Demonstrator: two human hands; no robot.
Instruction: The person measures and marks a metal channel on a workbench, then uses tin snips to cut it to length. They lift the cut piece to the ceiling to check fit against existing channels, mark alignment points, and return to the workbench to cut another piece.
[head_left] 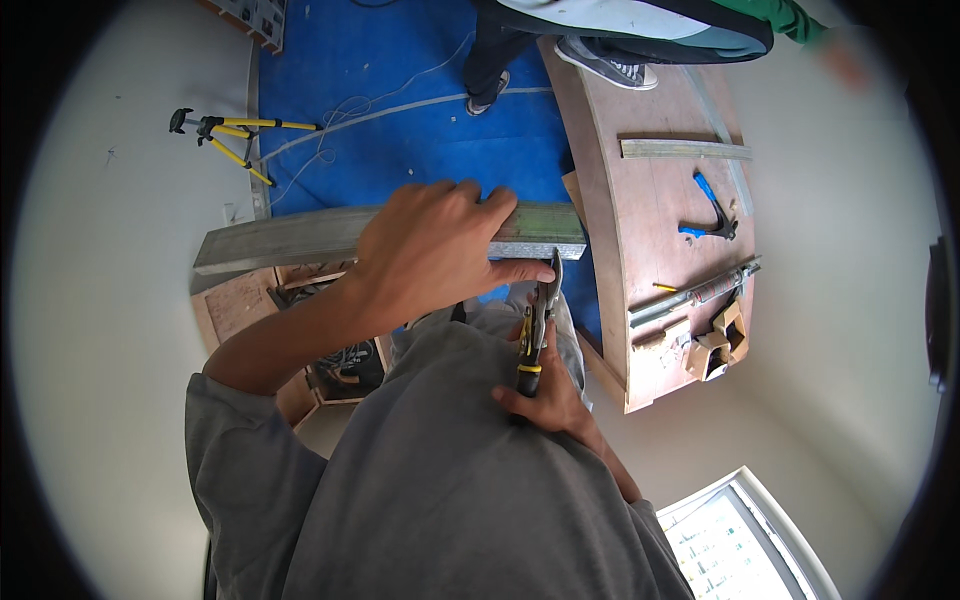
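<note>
A long grey galvanized metal channel (290,235) lies across in front of me, its cut end toward the right. My left hand (425,245) is wrapped over its top near that end, and the thumb reaches down to the blades of the snips. My right hand (555,395) grips the black and yellow handles of the tin snips (541,315), which point upward. The blade tips touch or nearly touch the lower edge of the channel's end. Whether the metal sits between the blades, I cannot tell.
Below the channel's left part stands a wooden box (235,310) with tools and cables. On the right, a plywood bench (640,250) bears another metal channel (685,149), a blue-handled tool (710,210) and cardboard boxes (710,355). A person (490,50) stands ahead, near a yellow tripod (235,135).
</note>
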